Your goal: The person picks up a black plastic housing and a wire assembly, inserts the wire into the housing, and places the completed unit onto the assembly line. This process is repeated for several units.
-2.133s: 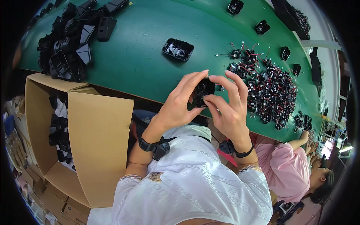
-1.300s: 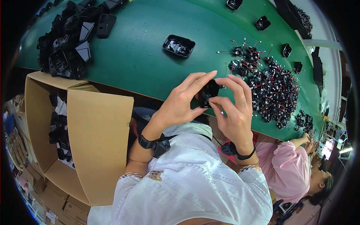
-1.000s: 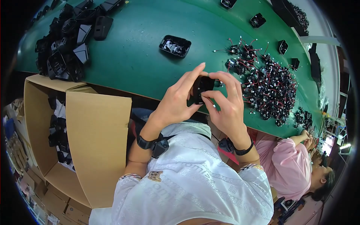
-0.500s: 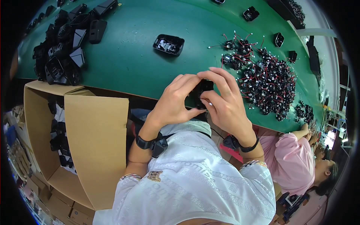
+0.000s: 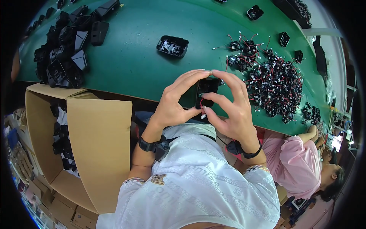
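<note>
A small black plastic housing [image 5: 210,86], open side up, is held between my hands at the table's near edge. My left hand [image 5: 176,100] is closed round its left side, fingertips at the far end and thumb at the near end. My right hand [image 5: 237,108] grips the right side, its index finger at the far end. Another right finger reaches into the housing, with the thumb close by. A red wire [image 5: 202,102] runs out of the near end to a white connector [image 5: 203,116]. The part inside is mostly hidden by my fingers.
A similar open housing [image 5: 172,46] lies beyond my hands. To the right spreads a heap of small wired black parts [image 5: 274,84]. Black casings [image 5: 63,57] pile up at the left, above an open cardboard box [image 5: 100,152]. A person in pink [image 5: 295,164] sits at the right.
My right fingers have spread and shifted over the housing, uncovering more of its inside. The red wire and white connector now show at its near end.
</note>
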`<state>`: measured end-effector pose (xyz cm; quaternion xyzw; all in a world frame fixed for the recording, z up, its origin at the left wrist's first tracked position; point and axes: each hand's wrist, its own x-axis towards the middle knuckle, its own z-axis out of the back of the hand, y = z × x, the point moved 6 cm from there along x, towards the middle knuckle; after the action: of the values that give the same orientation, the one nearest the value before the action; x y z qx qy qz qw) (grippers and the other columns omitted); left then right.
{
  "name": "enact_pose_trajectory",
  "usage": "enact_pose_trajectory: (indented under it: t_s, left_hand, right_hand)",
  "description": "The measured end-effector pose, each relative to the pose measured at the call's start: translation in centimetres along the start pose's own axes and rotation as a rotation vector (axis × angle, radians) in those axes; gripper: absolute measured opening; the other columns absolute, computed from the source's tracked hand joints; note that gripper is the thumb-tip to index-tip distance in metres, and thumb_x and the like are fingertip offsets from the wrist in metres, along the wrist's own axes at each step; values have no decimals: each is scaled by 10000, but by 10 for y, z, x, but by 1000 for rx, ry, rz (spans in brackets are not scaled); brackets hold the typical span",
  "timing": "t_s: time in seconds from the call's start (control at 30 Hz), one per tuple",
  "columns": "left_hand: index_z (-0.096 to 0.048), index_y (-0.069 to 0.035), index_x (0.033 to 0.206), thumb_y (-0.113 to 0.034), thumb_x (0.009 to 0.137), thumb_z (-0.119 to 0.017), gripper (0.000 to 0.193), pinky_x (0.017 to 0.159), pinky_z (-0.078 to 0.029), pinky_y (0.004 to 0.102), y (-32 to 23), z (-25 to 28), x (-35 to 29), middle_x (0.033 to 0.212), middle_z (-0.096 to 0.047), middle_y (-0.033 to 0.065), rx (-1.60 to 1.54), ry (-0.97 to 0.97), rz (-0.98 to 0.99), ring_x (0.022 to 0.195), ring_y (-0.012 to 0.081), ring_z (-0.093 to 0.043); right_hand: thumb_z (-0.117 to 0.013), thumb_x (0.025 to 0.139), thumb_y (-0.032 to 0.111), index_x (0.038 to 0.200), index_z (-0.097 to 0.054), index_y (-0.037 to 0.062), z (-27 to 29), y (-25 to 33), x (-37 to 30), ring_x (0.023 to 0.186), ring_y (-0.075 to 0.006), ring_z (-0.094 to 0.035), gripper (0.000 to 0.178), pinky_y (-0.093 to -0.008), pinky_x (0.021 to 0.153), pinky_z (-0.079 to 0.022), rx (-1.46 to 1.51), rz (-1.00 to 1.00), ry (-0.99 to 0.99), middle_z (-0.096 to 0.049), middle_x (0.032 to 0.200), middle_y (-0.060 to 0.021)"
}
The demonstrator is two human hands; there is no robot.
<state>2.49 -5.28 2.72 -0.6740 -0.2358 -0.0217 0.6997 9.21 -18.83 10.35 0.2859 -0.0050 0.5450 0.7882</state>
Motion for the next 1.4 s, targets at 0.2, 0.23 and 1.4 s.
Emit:
enact_pose_trajectory:
  t_s: [0.2, 0.23, 1.4]
  left_hand:
    - [-588, -29, 1420, -1, 655, -841, 807, 1068, -499, 414, -5, 2, -5, 1389, -622, 178, 40, -30, -34, 1270, 336, -615]
    - [-586, -24, 1423, -1, 653, -839, 812, 1060, -503, 410, -3, 3, -5, 1386, -617, 188, -4, -27, -10, 1261, 336, -618]
    - [-613, 9, 1247, 20, 856, -659, 394, 783, -536, 329, -21, 15, -2, 1180, -652, 180, 268, -218, -116, 896, 235, -670]
  right_hand:
    - [-794, 711, 98, 1027, -717, 83, -10, 1, 0, 1293, -396, -542, 325, -499, 1052, -479, 11, 11, 18, -557, 1443, -148]
    - [-794, 711, 98, 1027, -717, 83, -8, 1, 0, 1293, -396, -542, 325, -499, 1052, -479, 12, 11, 17, -557, 1443, -148]
    - [-595, 1027, 215, 1430, -431, -160, 202, -198, -44, 1302, -402, -577, 574, -471, 1140, -458, 1117, -404, -473, -537, 1439, -276]
